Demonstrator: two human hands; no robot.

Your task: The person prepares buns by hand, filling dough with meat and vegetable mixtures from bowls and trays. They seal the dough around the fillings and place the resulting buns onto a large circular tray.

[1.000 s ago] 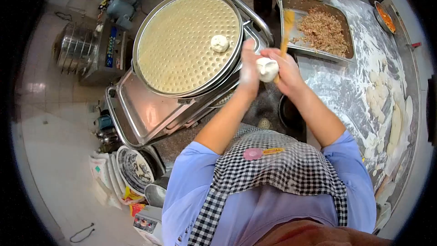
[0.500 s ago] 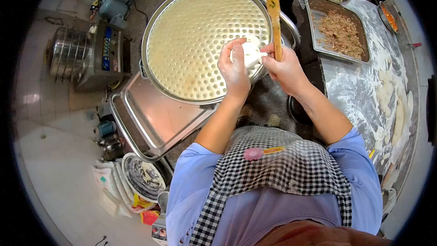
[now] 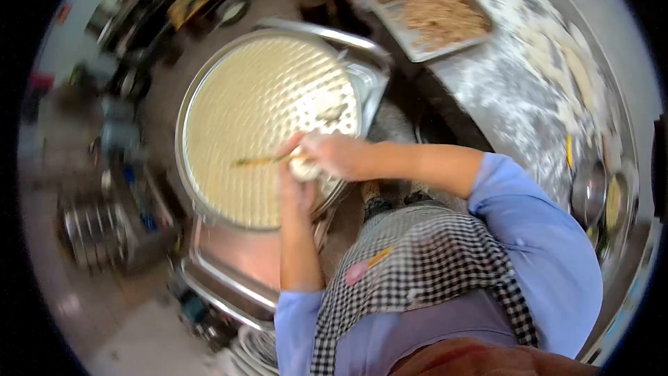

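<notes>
A white ball of dough [image 3: 304, 167] sits between my hands above the near right part of the round dimpled steamer tray [image 3: 236, 97]. My left hand [image 3: 296, 184] is closed round its left side. Blurred by motion, my right hand [image 3: 341, 157] covers its right side and grips a flat wooden stick [image 3: 259, 161], which points left across the tray. Most right fingers are hidden. On the tray just beyond my hands lies a pale dough piece [image 3: 328, 106].
The tray stands on a metal cart [image 3: 229, 254]. To the right, a floured table [image 3: 501, 90] carries a rectangular pan [image 3: 396, 31] of minced filling, dough strips [image 3: 581, 73] and a metal bowl [image 3: 589, 191]. A stacked metal vessel [image 3: 94, 233] stands at the left.
My view has turned. My right forearm has swung across my body, and the wooden stick has gone from upright to lying leftward. The dough remains between both hands.
</notes>
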